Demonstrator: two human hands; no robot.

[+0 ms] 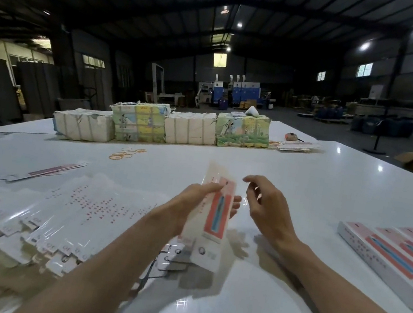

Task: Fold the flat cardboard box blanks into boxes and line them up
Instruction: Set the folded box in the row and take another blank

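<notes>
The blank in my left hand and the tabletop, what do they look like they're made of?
The blank looks like thin printed cardboard, probably gloss-coated: it stays flat, with red print and a faint sheen. The tabletop looks like a smooth glossy white panel, maybe laminate: ceiling lights mirror in it.

Left hand [197, 195] grips box blank [213, 217] above table [305, 178]; right hand [264, 207] beside, loosely curled.

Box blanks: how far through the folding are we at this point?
Done: at least three folded boxes lie side by side at the right of the table. In hand: the left hand grips one blank, the right hand hovering beside it, empty. Left: a large spread of flat blanks on the left, so most remains.
</notes>
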